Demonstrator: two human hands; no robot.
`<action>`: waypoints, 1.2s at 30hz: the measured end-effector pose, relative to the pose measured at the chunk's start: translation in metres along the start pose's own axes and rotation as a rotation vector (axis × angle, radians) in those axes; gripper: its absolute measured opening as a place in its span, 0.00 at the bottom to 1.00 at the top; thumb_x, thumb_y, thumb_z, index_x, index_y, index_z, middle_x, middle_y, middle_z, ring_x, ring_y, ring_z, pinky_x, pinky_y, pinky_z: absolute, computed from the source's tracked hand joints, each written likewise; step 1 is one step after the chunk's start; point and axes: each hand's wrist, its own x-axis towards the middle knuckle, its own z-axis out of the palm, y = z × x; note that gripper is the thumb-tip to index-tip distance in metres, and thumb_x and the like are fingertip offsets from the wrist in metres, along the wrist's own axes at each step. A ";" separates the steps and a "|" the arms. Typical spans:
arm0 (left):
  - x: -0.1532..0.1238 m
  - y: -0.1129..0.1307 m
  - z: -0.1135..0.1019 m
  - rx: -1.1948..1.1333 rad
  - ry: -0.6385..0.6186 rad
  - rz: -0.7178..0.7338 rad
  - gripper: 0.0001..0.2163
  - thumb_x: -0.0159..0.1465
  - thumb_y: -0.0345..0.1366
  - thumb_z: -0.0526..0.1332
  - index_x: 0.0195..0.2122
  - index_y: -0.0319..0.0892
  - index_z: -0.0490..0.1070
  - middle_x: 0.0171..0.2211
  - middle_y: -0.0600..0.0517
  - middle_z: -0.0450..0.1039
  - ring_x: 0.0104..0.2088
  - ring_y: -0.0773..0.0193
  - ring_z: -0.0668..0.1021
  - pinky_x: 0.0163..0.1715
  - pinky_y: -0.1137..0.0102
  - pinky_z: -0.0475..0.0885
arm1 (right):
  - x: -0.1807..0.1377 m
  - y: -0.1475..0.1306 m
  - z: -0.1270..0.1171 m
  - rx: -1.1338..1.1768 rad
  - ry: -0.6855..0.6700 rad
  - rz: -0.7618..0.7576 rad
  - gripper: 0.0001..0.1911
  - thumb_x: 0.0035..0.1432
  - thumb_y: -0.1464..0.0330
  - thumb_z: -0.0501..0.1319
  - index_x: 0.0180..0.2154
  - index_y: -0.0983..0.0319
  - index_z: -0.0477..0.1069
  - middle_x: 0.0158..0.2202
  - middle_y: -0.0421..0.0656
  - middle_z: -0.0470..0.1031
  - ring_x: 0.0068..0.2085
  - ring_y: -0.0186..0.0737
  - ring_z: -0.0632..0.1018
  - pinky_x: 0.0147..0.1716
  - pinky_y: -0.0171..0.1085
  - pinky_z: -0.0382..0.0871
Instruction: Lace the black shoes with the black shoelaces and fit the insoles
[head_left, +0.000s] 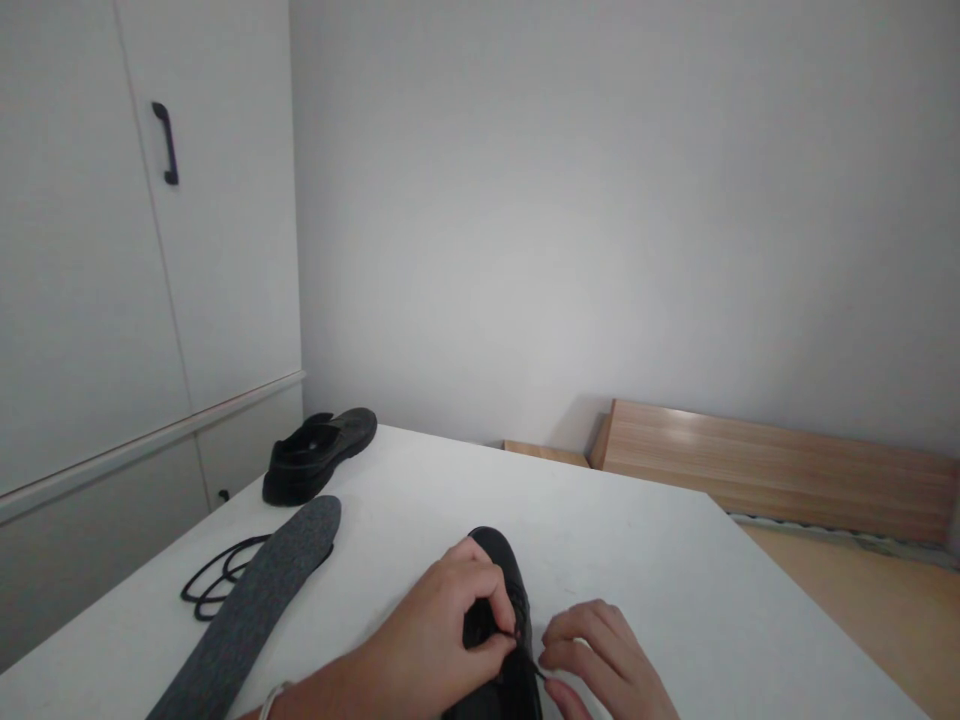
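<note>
A black shoe lies on the white table with its toe pointing away from me. My left hand is over the shoe, thumb and index finger pinched on a black shoelace at the eyelets. To the right of the shoe, my right hand has its thumb and fingertips closed on a stretch of the shoelace that comes out from the shoe's side. Both hands cover much of the shoe's middle, and the near end of the shoe runs out of the picture.
A second black shoe stands at the table's far left corner. Nearer, a grey felt insole lies partly over a looped black lace. Behind the white table are a wall and a wooden board; a white cabinet stands left.
</note>
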 end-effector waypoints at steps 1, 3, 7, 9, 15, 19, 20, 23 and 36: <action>-0.001 0.001 0.002 0.058 0.002 0.077 0.11 0.50 0.17 0.60 0.27 0.41 0.70 0.33 0.53 0.70 0.38 0.63 0.73 0.38 0.71 0.67 | 0.004 -0.003 0.001 0.064 0.006 0.070 0.10 0.63 0.75 0.59 0.44 0.57 0.70 0.39 0.43 0.79 0.39 0.41 0.79 0.38 0.37 0.75; -0.003 0.003 0.006 0.190 0.020 0.230 0.15 0.49 0.14 0.57 0.29 0.42 0.68 0.32 0.54 0.70 0.40 0.61 0.71 0.39 0.69 0.66 | 0.012 -0.011 0.004 0.204 0.037 0.218 0.12 0.66 0.74 0.55 0.49 0.57 0.68 0.43 0.45 0.78 0.43 0.39 0.80 0.42 0.34 0.75; -0.003 0.002 0.014 0.456 0.110 0.378 0.15 0.50 0.15 0.56 0.32 0.43 0.63 0.33 0.54 0.70 0.38 0.59 0.68 0.40 0.65 0.64 | 0.031 -0.021 0.013 0.386 0.022 0.443 0.10 0.68 0.68 0.53 0.40 0.59 0.73 0.33 0.42 0.78 0.34 0.37 0.78 0.35 0.32 0.73; -0.001 -0.002 0.018 0.549 0.155 0.448 0.15 0.50 0.16 0.56 0.33 0.43 0.62 0.32 0.53 0.69 0.37 0.59 0.67 0.37 0.64 0.62 | 0.037 -0.021 0.017 0.448 0.015 0.545 0.11 0.66 0.65 0.55 0.34 0.60 0.74 0.29 0.41 0.77 0.31 0.39 0.76 0.33 0.33 0.71; 0.002 -0.017 0.032 0.646 0.313 0.578 0.09 0.59 0.19 0.54 0.32 0.41 0.63 0.32 0.51 0.68 0.36 0.58 0.66 0.37 0.62 0.61 | 0.045 -0.011 0.015 0.747 -0.073 0.713 0.11 0.60 0.62 0.60 0.34 0.62 0.76 0.32 0.43 0.79 0.36 0.44 0.76 0.39 0.39 0.69; -0.001 -0.017 0.033 0.676 0.368 0.581 0.09 0.64 0.20 0.51 0.36 0.40 0.66 0.32 0.51 0.68 0.36 0.57 0.67 0.37 0.62 0.61 | 0.048 -0.009 0.011 0.734 -0.099 0.700 0.09 0.58 0.65 0.60 0.32 0.62 0.75 0.30 0.43 0.77 0.34 0.41 0.75 0.37 0.38 0.67; -0.002 -0.017 0.032 0.689 0.372 0.579 0.09 0.65 0.20 0.51 0.37 0.39 0.67 0.32 0.50 0.68 0.36 0.57 0.67 0.37 0.62 0.61 | 0.049 -0.009 0.012 0.699 -0.084 0.674 0.08 0.58 0.66 0.59 0.31 0.62 0.75 0.30 0.42 0.75 0.33 0.40 0.74 0.35 0.38 0.67; -0.003 -0.017 0.028 0.737 0.412 0.556 0.08 0.65 0.22 0.52 0.37 0.39 0.68 0.32 0.50 0.68 0.36 0.56 0.67 0.37 0.62 0.62 | 0.047 -0.009 0.018 0.613 0.001 0.572 0.04 0.54 0.72 0.58 0.29 0.61 0.71 0.31 0.41 0.69 0.31 0.37 0.71 0.31 0.35 0.66; -0.023 -0.034 0.012 0.824 0.297 0.578 0.07 0.59 0.24 0.60 0.29 0.42 0.64 0.28 0.54 0.69 0.32 0.59 0.69 0.33 0.66 0.63 | 0.031 -0.006 0.029 0.359 0.010 0.443 0.12 0.48 0.81 0.54 0.31 0.59 0.64 0.33 0.39 0.63 0.29 0.33 0.69 0.27 0.31 0.63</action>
